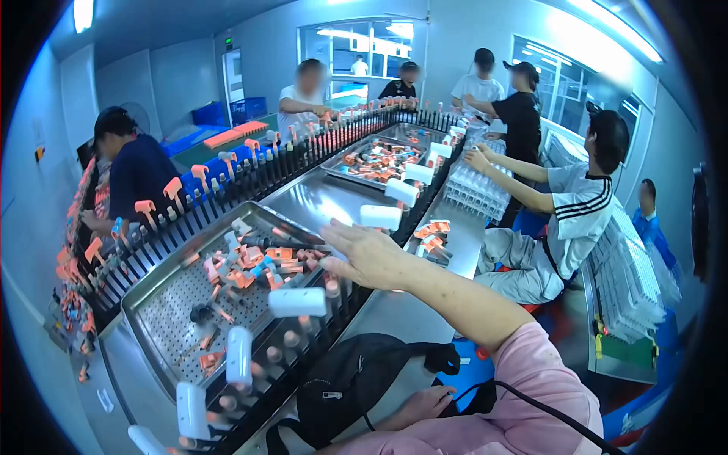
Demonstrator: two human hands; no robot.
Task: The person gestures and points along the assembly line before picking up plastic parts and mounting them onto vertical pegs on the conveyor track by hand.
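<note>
My right hand (368, 254) reaches across the near row of black pegs, palm down, fingers stretched and thumb apart. It holds nothing that I can see. Its fingertips are over the right edge of a perforated metal tray (163, 322), where orange, pink, grey and dark plastic parts (262, 262) lie in a loose pile. White rounded caps (297, 302) sit on several of the near pegs. Low in the view, my left hand (426, 403) lies close to my lap, fingers curled together beside a black cable (523, 398). What it grips, if anything, is unclear.
A black bag (353, 371) lies close to my lap. Beyond the tray, another row of pegs (220, 189) carries orange parts. A second parts tray (379, 159) stands farther along. A seated co-worker (584, 197) on the right handles clear plastic trays (478, 186); several other people are around the line.
</note>
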